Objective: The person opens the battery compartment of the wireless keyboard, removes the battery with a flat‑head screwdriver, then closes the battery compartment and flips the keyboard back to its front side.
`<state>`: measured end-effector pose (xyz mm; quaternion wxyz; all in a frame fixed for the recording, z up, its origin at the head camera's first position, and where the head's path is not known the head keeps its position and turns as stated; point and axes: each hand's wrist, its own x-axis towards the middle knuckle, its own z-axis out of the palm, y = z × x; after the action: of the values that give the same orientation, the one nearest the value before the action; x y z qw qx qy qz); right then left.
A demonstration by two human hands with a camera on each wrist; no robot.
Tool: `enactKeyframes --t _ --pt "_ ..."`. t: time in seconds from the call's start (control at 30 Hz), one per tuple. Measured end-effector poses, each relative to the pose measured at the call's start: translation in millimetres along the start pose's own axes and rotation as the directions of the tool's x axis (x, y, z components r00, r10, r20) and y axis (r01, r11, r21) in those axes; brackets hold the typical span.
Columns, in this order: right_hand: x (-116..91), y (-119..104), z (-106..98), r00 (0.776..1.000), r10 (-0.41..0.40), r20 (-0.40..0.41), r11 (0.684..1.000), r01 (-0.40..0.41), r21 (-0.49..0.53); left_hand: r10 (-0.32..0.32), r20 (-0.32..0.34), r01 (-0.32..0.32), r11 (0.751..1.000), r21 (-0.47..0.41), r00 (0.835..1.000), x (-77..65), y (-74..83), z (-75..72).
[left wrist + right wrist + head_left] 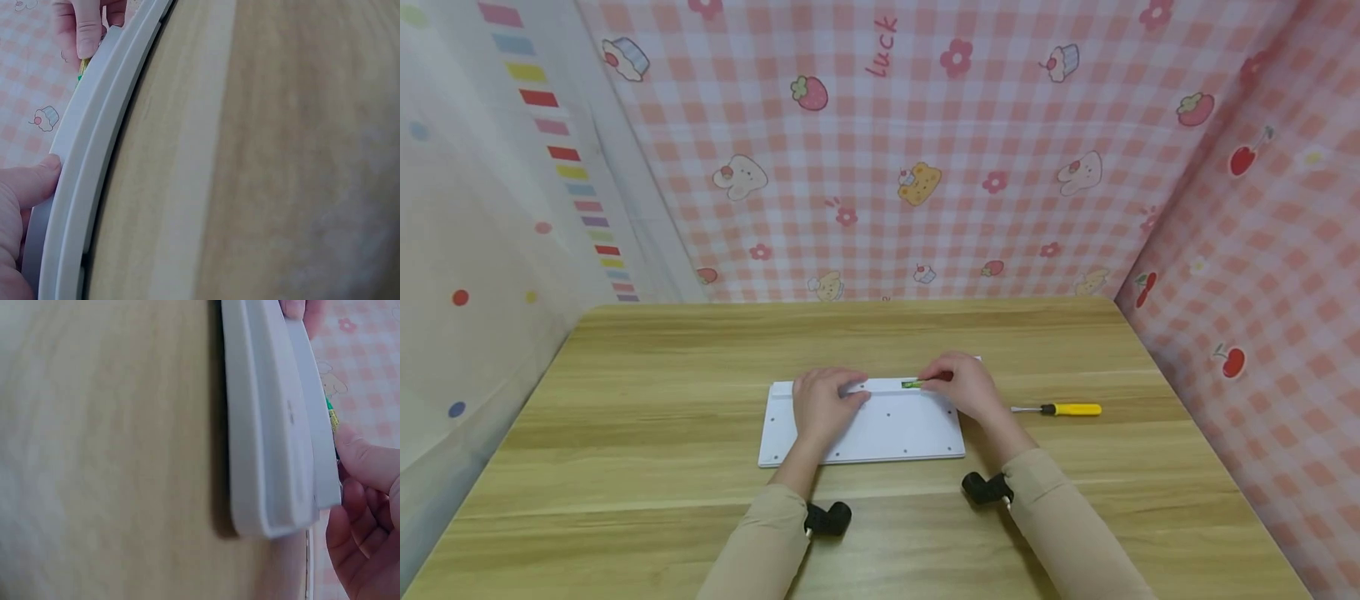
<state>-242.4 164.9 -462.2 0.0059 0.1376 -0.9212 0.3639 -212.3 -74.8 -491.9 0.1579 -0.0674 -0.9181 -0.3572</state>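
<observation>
Smooth plastic panel (880, 435), wood-grain table (625, 433)

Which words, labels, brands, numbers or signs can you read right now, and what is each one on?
"luck": sideways, in pink-red lettering on the checked backcloth.
Small mark at the bottom of that cloth: too small to read.
Print on the green-and-yellow battery: too small and blurred to read.
Yellow-handled screwdriver and white casing: no text that I can make out.

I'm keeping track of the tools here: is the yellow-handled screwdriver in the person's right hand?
No: the screwdriver lies on the wooden tabletop, to the right of the right hand.
</observation>
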Motion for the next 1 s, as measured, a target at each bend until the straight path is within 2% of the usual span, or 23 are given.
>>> enactKeyframes --t 0.17,0.37,0.63,1.0 --pt "2.1 -0.6 -6.9 0.998 0.052 0.017 0.999 -0.052 0.01 -0.004 0.01 0.004 1.0 0.005 1.0 0.1 -0.4 0.4" --pt "19.4 -7.5 -8.2 0.989 0.139 0.042 0.99 -0.14 0.027 -0.001 0.002 0.001 1.0 0.01 1.0 0.5 -1.2 0.0" --pt "43.4 -11.8 8.0 0.977 0.21 0.021 0.973 -0.211 0.09 -0.019 0.028 0.019 1.0 0.002 0.999 0.0 -0.2 -0.5" --pt "62.0 -22.5 28.5 0.96 0.28 -0.006 0.957 -0.279 0.084 0.005 0.014 -0.006 1.0 0.02 1.0 0.6 -2.8 -0.4"
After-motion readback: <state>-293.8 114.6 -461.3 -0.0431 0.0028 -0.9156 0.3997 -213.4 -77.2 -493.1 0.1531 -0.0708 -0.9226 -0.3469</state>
